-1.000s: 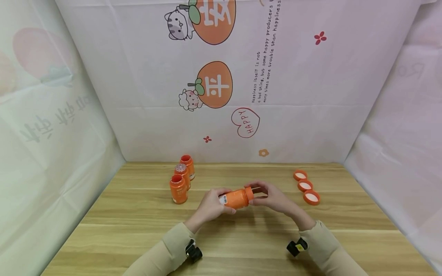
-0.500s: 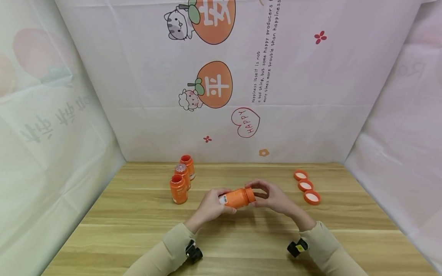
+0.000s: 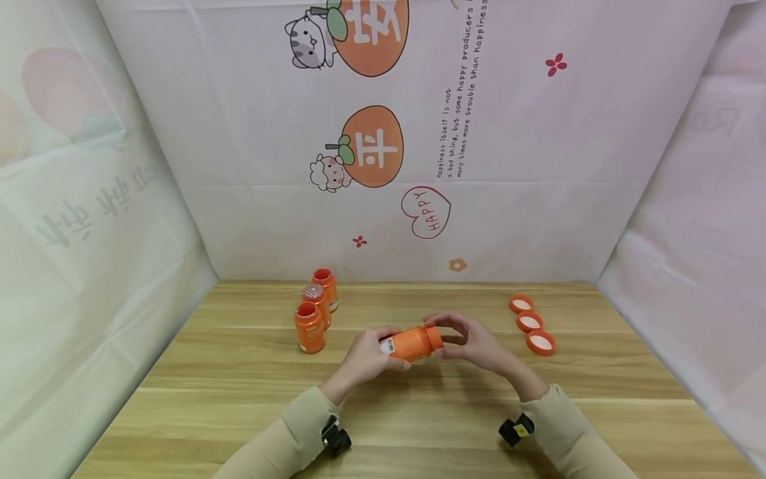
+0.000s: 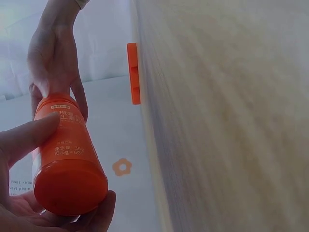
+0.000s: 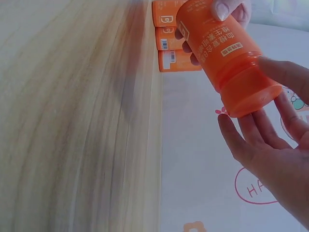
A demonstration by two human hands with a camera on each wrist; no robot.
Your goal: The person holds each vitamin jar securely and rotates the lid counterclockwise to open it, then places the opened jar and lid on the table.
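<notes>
My left hand [image 3: 366,357] grips an orange plastic bottle [image 3: 409,345] by its body, above the table. The bottle lies tilted on its side, its capped end towards the right hand. In the left wrist view the thumb presses on the printed label [image 4: 67,118], and the bottle's base faces the camera. My right hand [image 3: 477,344] has its thumb and fingers around the orange screw cap [image 3: 433,337] at the bottle's end. From the right wrist, the cap [image 5: 248,92] shows seated on the neck, with the thumb at one side and fingertips at the other.
Three open orange bottles [image 3: 310,330] stand in a row at the left back; the middle one has a silvery top. At the right back, three orange caps [image 3: 541,342] lie with white insides up on the wooden table [image 3: 419,426]. Printed white sheeting [image 3: 269,219] encloses the back and sides.
My right fingers have shifted slightly around the cap, and the capped end has moved a touch to the right. The left hand keeps its grip on the bottle.
</notes>
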